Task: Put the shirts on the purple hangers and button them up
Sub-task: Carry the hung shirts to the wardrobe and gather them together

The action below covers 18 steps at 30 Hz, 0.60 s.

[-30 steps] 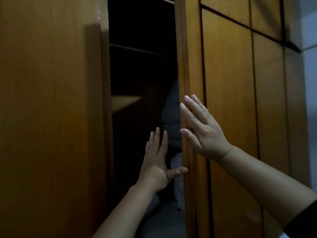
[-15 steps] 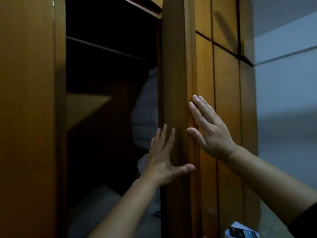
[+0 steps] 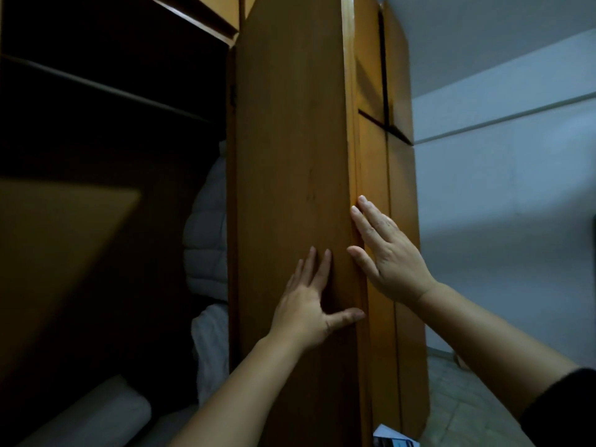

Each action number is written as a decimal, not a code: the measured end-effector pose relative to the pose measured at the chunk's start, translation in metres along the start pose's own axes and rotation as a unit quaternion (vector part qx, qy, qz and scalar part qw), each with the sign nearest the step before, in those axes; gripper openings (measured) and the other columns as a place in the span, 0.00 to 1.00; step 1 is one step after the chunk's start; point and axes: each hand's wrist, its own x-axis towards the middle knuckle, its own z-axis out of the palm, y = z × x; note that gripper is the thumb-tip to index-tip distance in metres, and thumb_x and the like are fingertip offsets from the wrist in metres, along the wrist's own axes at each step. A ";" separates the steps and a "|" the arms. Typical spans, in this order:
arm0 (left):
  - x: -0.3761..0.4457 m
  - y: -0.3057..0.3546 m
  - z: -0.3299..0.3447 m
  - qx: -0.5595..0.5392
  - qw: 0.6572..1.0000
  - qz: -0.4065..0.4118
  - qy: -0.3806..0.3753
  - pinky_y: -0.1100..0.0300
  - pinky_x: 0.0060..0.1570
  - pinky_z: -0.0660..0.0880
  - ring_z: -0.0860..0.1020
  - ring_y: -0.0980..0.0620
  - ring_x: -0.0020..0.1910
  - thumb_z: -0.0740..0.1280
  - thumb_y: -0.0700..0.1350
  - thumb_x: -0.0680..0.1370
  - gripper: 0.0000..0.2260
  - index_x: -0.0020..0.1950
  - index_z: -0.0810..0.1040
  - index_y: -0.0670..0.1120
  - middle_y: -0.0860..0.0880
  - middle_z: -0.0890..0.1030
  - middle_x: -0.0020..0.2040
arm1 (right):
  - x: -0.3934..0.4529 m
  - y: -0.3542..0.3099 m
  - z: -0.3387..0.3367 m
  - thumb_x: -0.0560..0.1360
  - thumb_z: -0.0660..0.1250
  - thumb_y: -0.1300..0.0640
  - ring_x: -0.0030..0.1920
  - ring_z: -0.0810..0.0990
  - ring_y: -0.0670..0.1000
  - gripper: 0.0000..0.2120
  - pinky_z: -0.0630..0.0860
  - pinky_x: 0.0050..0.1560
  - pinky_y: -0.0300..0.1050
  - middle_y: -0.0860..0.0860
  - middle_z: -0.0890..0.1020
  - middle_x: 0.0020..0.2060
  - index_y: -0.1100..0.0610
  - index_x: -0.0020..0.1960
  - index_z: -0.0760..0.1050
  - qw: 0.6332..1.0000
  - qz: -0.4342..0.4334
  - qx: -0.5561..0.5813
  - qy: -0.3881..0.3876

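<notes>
A wooden wardrobe door [image 3: 290, 156] stands swung open in the middle of the view. My left hand [image 3: 309, 304] lies flat on the door's inner face with straight fingers and the thumb stretched toward the door's edge. My right hand [image 3: 387, 253] presses flat on the other side of that edge, fingers straight and pointing up. Neither hand holds anything. No shirt on a hanger and no purple hanger is in view. Inside the dark wardrobe hangs a pale quilted jacket [image 3: 206, 240], with a white garment [image 3: 211, 346] below it.
A hanging rail [image 3: 106, 87] crosses the dark wardrobe interior, and a wooden shelf [image 3: 61, 240] juts out at left. A pale rolled bundle [image 3: 96, 414] lies at the bottom left. A small box [image 3: 395, 440] lies on the tiled floor by the wardrobe. A pale wall [image 3: 503, 204] is at right.
The door has swung further open to the right, showing more of the interior. My left hand moved from the gap onto the door's inner face; my right hand stayed flat on it.
</notes>
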 end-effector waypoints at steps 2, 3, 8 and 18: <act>0.010 0.008 0.012 -0.005 1.000 -0.009 -0.005 0.44 0.74 0.56 0.39 0.52 0.77 0.58 0.75 0.65 0.47 0.72 0.31 0.66 0.59 0.32 0.76 | -0.004 0.011 -0.003 0.80 0.46 0.39 0.75 0.49 0.44 0.29 0.55 0.72 0.45 0.45 0.49 0.75 0.50 0.76 0.46 1.000 0.012 0.012 -0.006; 0.016 0.012 0.017 -0.002 1.000 -0.013 -0.008 0.43 0.73 0.57 0.39 0.51 0.77 0.58 0.75 0.65 0.47 0.72 0.30 0.65 0.58 0.32 0.76 | -0.006 0.016 -0.003 0.79 0.46 0.39 0.75 0.49 0.44 0.29 0.56 0.71 0.43 0.44 0.48 0.75 0.49 0.76 0.45 1.000 0.017 0.017 -0.012; 0.041 0.029 0.042 0.009 0.999 -0.026 -0.017 0.44 0.72 0.58 0.38 0.49 0.77 0.55 0.75 0.65 0.47 0.74 0.31 0.62 0.56 0.31 0.76 | -0.014 0.043 -0.002 0.77 0.43 0.38 0.73 0.50 0.41 0.29 0.57 0.68 0.37 0.39 0.42 0.74 0.46 0.74 0.39 0.998 0.045 0.005 -0.050; 0.089 0.045 0.086 0.019 0.999 -0.034 -0.012 0.45 0.72 0.59 0.35 0.45 0.76 0.58 0.70 0.72 0.44 0.75 0.32 0.60 0.53 0.30 0.76 | -0.018 0.094 0.005 0.81 0.48 0.46 0.75 0.54 0.46 0.29 0.61 0.70 0.42 0.39 0.38 0.72 0.50 0.77 0.39 0.987 0.093 -0.029 -0.127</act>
